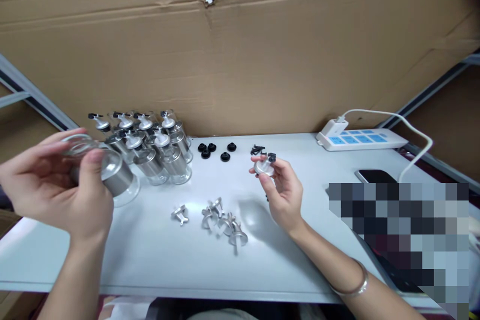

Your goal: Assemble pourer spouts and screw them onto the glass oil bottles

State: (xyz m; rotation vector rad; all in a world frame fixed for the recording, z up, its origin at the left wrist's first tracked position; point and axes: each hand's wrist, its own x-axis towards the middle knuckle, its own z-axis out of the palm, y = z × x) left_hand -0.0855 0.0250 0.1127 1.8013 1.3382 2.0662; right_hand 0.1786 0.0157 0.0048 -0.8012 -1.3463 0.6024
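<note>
Fingers of left hand [56, 185] grip one bottle [108, 170], right hand [283, 187] one cap [264, 165]; four black plugs [215, 152]

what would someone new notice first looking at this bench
Probably the two hands raised over the white table: the left hand grips a glass bottle with a metal band, while the right hand pinches a small silver cap in its fingers. Next, the cluster of finished bottles at back left, with loose silver caps lying between the hands and black stoppers near the cardboard wall.
</note>
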